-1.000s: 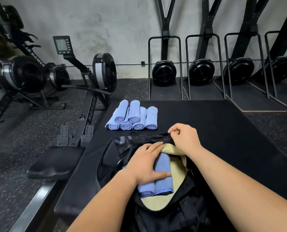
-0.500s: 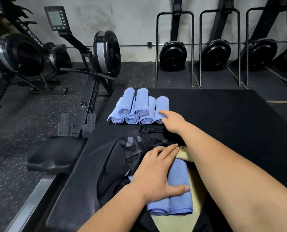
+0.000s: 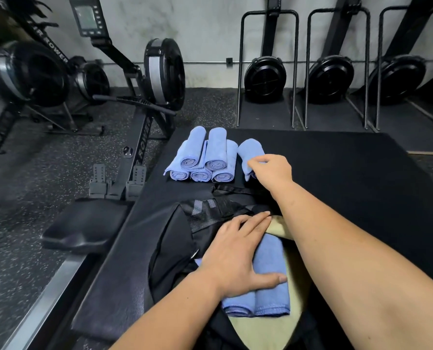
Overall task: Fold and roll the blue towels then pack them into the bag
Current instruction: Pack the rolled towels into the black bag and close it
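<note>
R hand (image 3: 271,170) pinches 1 rolled towel (image 3: 252,149) nr far edge of tabletop (image 3: 336,173); L hand (image 3: 235,256) lies flat, fingers straight, on 2 towels (image 3: 271,261) in bag (image 3: 175,248).

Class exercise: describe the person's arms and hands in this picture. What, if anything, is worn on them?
The left forearm and right forearm are bare, no sleeve within the frame. The left hand and right hand wear no gloves; no watch, bracelet or ring shows. Visible nails are short.

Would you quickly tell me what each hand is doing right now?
Left hand: open, flat on the packed towels.
Right hand: gripping the rightmost rolled towel.
</note>
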A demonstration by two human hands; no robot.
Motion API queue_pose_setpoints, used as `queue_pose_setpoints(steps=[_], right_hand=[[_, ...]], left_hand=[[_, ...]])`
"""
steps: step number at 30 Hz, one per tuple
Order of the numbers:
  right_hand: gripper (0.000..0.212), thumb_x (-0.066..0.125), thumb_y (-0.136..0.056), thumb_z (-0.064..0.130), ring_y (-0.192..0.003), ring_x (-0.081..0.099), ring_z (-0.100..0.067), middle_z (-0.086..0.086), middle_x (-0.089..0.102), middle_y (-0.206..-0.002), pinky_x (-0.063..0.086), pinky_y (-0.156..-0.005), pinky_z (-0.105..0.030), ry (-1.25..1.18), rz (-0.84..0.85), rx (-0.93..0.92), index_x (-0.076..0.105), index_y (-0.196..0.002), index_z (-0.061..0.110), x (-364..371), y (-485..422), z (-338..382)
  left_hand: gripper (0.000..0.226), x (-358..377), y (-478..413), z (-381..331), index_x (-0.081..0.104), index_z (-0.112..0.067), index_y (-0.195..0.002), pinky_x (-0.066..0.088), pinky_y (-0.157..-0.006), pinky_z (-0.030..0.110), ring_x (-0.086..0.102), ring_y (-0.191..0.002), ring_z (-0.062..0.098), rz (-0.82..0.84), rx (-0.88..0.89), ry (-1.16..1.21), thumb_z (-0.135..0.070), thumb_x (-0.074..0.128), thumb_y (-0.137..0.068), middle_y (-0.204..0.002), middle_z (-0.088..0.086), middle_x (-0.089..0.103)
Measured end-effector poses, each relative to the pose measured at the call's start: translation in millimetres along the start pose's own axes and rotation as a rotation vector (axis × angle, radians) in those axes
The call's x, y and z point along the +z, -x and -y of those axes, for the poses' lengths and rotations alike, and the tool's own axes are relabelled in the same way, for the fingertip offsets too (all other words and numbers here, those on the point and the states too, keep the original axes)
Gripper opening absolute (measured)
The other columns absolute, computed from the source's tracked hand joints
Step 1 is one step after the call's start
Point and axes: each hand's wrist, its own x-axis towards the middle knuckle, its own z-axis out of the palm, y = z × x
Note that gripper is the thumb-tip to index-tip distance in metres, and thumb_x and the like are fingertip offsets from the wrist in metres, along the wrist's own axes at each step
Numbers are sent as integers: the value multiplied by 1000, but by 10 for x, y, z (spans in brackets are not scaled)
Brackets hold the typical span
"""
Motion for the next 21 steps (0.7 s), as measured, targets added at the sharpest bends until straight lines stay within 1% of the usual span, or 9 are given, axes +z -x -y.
queue_pose_setpoints(steps=[2,4,8,10,12,14,17,19,21], right_hand=[[17,75,-67,34,-91,69,-13,16,74,-100,60,-84,-34,-58,-64,-2,79,-82,40,-134,100,28],[23,80,-65,33,-95,70,-12,15,72,-108,60,-83,-33,-88,-95,-6,78,-87,39,-259,201,36],[28,90,-67,27,-79,72,-12,7,73,-100,63,-78,-33,-178,-70,10,76,-91,31,-587,537,27],[32,92,-69,24,-73,69,-15,6,71,-96,61,-76,-33,-204,-53,17,74,-95,27,-775,746,3],[33,92,-71,20,-70,65,-18,4,69,-95,59,-75,-36,-205,-35,25,71,-96,24,-948,958,-61],[32,88,-73,16,-72,63,-20,-1,68,-95,62,-79,-41,-208,-15,50,70,-99,20,-1102,1130,-154],[28,82,-75,15,-76,61,-19,-4,64,-96,62,-77,-37,-219,27,81,66,-98,12,-1346,1411,-299],[23,79,-75,16,-78,59,-18,-3,59,-94,63,-79,-39,-233,46,87,62,-90,16,-1482,1558,-387],[22,79,-74,19,-82,59,-19,-3,57,-96,63,-75,-38,-267,62,92,61,-86,19,-1611,1688,-488]], left_hand=[[114,-3,10,-1,15,-32,-168,23,-125,40,23,-151,14,-2,2,-6,-90,56,-77,-172,-26,4],[114,1,11,6,15,-33,-168,22,-126,41,22,-151,14,-5,1,-6,-91,54,-78,-172,-26,4],[113,-53,13,-34,15,-32,-168,20,-128,41,21,-153,15,-17,11,-38,-92,51,-79,-172,-23,8],[112,-91,24,-67,17,-31,-168,20,-128,42,22,-153,17,-29,22,-50,-92,51,-80,-172,-21,12],[109,-131,39,-100,22,-31,-167,22,-127,44,24,-152,21,-34,32,-71,-90,52,-80,-172,-17,15],[103,-167,35,-132,28,-34,-164,25,-125,47,26,-152,25,-42,54,-82,-88,55,-81,-172,-9,18],[90,-236,28,-216,33,-45,-158,29,-123,47,28,-150,28,-16,73,-74,-83,60,-81,-171,-1,20],[85,-281,-12,-245,37,-49,-153,32,-121,46,30,-147,28,11,71,-76,-79,65,-80,-170,-1,23],[85,-349,-61,-284,42,-43,-152,33,-119,46,32,-144,29,46,62,-96,-75,70,-79,-169,-5,28]])
